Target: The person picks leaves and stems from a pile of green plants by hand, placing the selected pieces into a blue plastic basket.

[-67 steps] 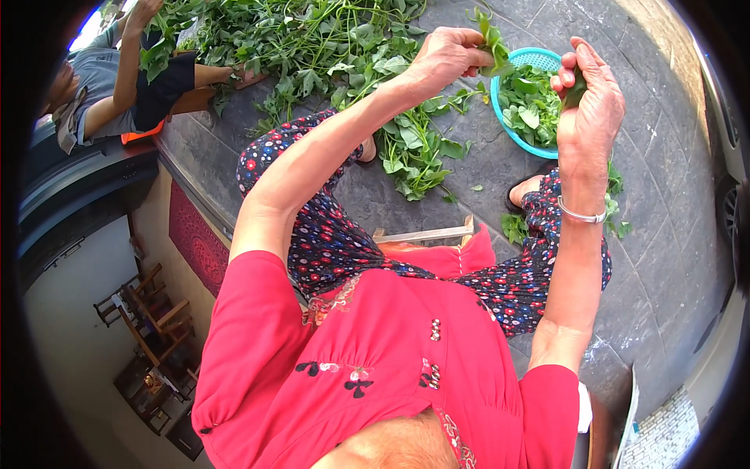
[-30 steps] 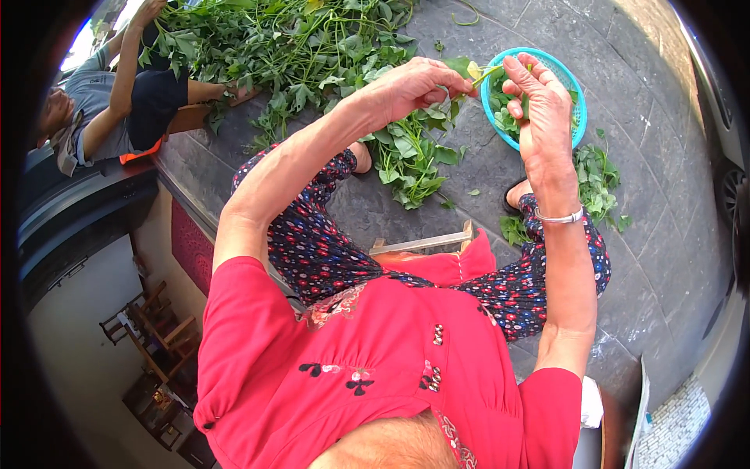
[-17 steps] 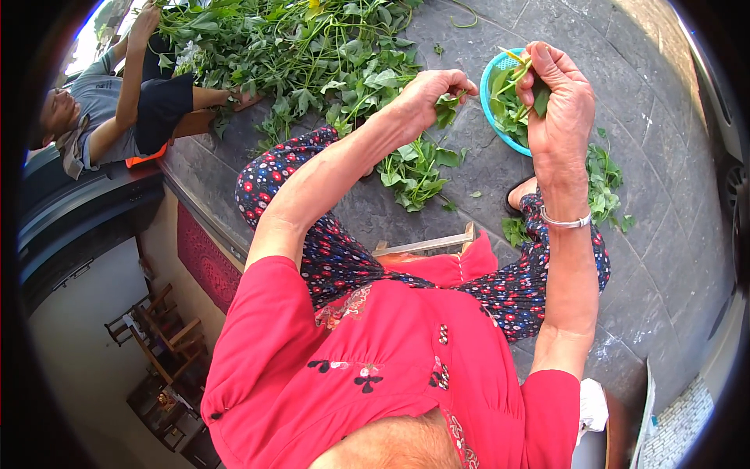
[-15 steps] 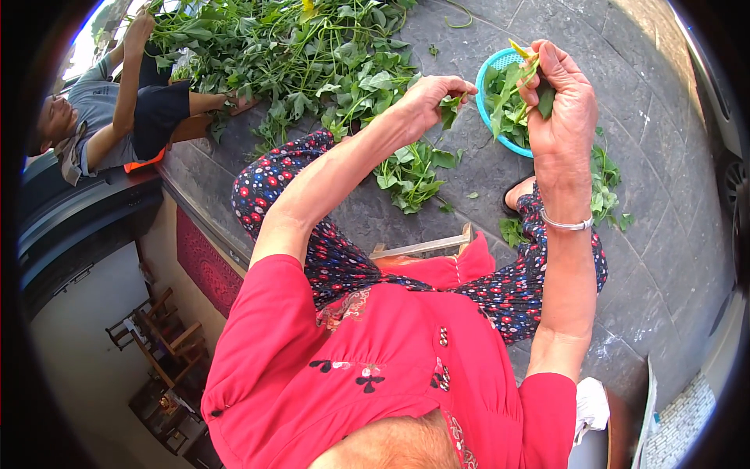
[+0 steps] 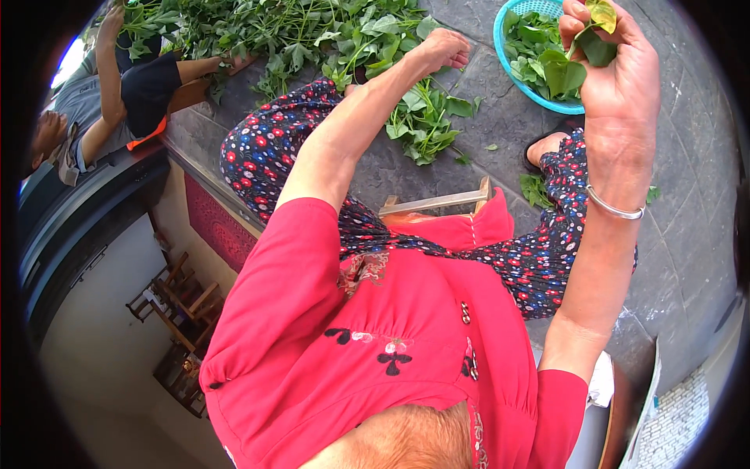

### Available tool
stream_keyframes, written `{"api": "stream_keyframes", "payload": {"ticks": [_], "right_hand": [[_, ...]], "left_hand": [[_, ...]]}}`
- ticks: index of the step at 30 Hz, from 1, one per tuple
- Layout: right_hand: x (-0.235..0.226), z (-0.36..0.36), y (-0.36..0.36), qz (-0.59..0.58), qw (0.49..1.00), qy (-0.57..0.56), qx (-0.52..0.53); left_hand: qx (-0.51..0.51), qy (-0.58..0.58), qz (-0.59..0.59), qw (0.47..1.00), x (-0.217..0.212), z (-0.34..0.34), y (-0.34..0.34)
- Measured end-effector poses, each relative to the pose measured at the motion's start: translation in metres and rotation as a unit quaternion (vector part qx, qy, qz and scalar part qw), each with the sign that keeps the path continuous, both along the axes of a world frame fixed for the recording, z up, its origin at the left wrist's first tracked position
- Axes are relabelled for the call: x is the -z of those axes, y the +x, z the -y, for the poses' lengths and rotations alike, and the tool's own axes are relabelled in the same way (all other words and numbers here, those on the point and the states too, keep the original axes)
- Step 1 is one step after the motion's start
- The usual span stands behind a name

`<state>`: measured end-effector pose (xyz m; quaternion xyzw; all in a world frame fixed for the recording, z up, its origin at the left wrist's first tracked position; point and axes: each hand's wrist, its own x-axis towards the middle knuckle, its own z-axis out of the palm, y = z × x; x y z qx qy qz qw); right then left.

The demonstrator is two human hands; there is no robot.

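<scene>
My right hand [image 5: 621, 78] is raised at the upper right, its fingers closed around a few leafy green sprigs [image 5: 564, 76], one with a yellowed leaf [image 5: 602, 15]. Behind and left of it, on the ground, sits a turquoise plastic basket [image 5: 504, 48] with loose green leaves [image 5: 535, 55] inside. My left hand [image 5: 445, 51] hangs left of the basket with its fingers curled closed; whatever they may hold is hidden. Just below that hand, a small heap of leafy stems [image 5: 422, 125] lies on the dark paving.
A large pile of leafy vines [image 5: 289, 39] spreads across the far left. Another person [image 5: 86, 109] sits beside it, one hand raised among stems. Between my knees are a wooden frame [image 5: 433, 202] and red cloth [image 5: 496, 223]. More greens [image 5: 535, 190] lie near my sandalled foot [image 5: 547, 148].
My right hand has moved up and right with its sprigs, showing the yellow leaf more fully. The left hand has shifted up; the leaf seen in it before no longer shows. The whole view has shifted.
</scene>
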<state>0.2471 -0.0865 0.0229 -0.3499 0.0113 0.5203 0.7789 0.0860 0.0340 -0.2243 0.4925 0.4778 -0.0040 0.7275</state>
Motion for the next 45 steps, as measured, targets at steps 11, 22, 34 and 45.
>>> {"api": "stream_keyframes", "payload": {"ticks": [11,22,34,45], "right_hand": [[0.006,-0.009,-0.011,0.026,0.998,0.013,-0.05],[0.018,-0.016,-0.035,0.063,0.991,-0.037,-0.111],[0.047,-0.012,-0.075,0.127,0.949,-0.055,-0.283],[0.049,-0.016,-0.051,0.165,0.971,-0.099,-0.143]], "left_hand": [[0.275,0.336,-0.349,0.83,0.104,0.118,-0.101],[0.235,0.042,-0.062,0.969,-0.062,0.009,-0.077],[0.039,-0.204,0.262,0.943,-0.195,0.009,-0.066],[0.002,-0.329,0.295,0.897,-0.205,0.015,-0.05]]}}
